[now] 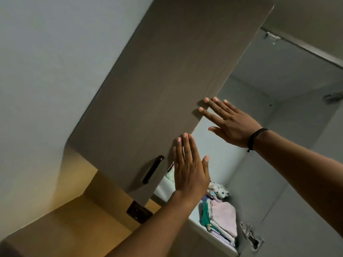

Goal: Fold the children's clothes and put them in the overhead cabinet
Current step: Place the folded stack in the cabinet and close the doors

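I look up at the overhead cabinet. Its left brown door (148, 89) is nearly closed and carries a black handle (153, 169). My left hand (189, 167) lies flat against the door's lower right edge, fingers together, holding nothing. My right hand (228, 121) is flat too, its fingertips on the same door edge higher up. Inside the cabinet (278, 86) a stack of folded children's clothes (220, 217), pink, green and lilac, sits on the shelf (196, 222). A patterned piece (220, 190) lies behind the stack.
The right door (297, 191) stands open, with metal hinges (251, 236) at its lower edge and another hinge (272, 38) at the top. A dark switch plate (139, 212) sits on the yellow-lit wall below the cabinet. The grey wall fills the left.
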`<state>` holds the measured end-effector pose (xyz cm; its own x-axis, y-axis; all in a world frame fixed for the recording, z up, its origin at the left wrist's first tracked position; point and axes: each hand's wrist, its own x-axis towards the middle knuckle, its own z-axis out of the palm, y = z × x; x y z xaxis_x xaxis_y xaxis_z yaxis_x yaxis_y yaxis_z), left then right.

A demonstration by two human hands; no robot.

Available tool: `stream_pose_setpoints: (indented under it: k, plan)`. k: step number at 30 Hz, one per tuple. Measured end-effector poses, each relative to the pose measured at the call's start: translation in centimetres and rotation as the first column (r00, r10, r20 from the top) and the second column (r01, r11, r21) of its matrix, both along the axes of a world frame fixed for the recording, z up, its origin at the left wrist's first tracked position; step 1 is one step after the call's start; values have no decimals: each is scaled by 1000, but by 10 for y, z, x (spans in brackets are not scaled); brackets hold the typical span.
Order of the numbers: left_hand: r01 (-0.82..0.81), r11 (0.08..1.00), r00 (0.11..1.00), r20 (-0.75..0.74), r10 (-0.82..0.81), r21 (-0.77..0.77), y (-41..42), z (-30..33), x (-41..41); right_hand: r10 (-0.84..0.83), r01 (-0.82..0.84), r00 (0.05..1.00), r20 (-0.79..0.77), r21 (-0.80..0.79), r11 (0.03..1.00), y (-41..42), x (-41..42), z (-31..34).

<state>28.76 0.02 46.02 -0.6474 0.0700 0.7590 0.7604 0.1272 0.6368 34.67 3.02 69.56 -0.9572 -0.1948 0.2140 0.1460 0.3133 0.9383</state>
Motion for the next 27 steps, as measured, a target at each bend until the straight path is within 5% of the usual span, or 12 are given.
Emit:
stream_pose_setpoints:
  k: [9, 12, 15, 17, 20, 23, 27]
  plan:
    - [24, 996, 999, -23, -27, -85, 14, -1, -22, -68, 65, 997, -26, -94, 993, 30, -17, -4]
    - [139, 982, 988, -47, -146, -129, -21, 0, -30, -89, 42, 984, -156, -282, 958, 14, -12, -23]
    - [196, 955, 947, -211, -243, -221, -67, 4, -51, -148, -179, 887, -438, -620, 764, -12, 10, -74]
    - [144, 941, 890, -375, -258, -305, -91, 19, -69, -240, -413, 742, -626, -708, 572, -36, 32, -116]
    - [112, 894, 709, -596, -378, -434, -115, 56, -66, -384, -651, 477, -790, -612, 449, -82, 78, -181]
    - [49, 867, 346, -806, -481, -497, -127, 98, -13, -446, -659, 191, -874, -451, 601, -137, 132, -226]
    - [115, 928, -66, -935, -349, -355, -145, 162, 99, -348, -517, -165, -923, -219, 827, -197, 201, -227]
